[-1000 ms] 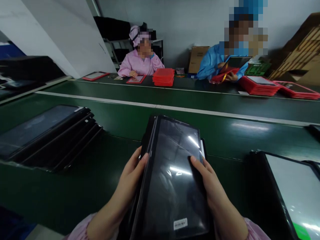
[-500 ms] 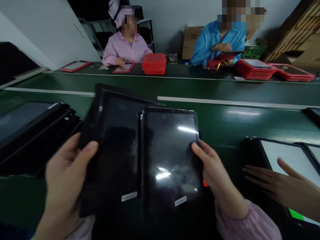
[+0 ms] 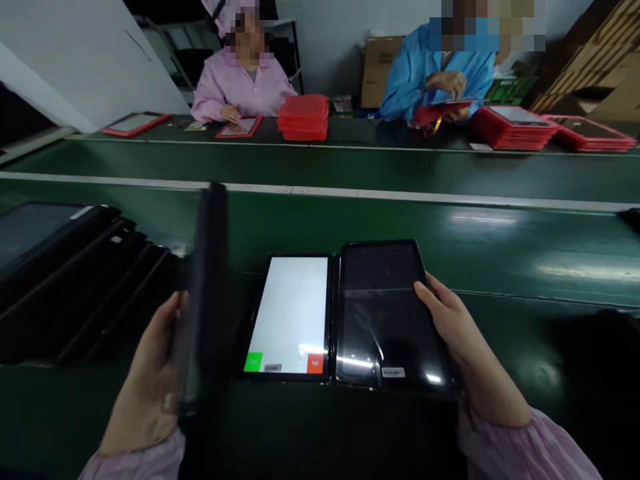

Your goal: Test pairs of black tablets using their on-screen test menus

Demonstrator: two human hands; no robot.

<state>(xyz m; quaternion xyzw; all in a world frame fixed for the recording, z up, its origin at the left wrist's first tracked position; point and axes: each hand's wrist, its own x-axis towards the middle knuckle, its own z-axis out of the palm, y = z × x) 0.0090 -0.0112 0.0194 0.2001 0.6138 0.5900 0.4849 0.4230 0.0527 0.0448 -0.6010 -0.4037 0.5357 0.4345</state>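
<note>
My left hand (image 3: 153, 383) is closed around a dark tablet (image 3: 206, 293), which stands on edge, its screen turned away and blurred by motion. My right hand (image 3: 467, 340) grips another tablet (image 3: 385, 313) by its right edge, thumb on the front. That one has a dark, glossy screen with a small white label near the bottom. Between them a lit tablet (image 3: 293, 307) lies on the dark work surface, with a white screen, a green square at lower left and a red square at lower right. Its right edge is close beside the right-hand tablet.
Several dark tablets (image 3: 45, 233) lean in an overlapping row at the left. Beyond the green belt (image 3: 390, 170), two people sit with red-cased tablets and a red stack (image 3: 303, 118); more red stacks (image 3: 515, 127) lie at far right. A dark object (image 3: 605, 373) is at the right edge.
The two dark tablets have moved apart: the left one has swung upright on edge, the right one has lowered rightward. The lit tablet is uncovered. Another person's hand and the white-screened tablets at right are gone from view.
</note>
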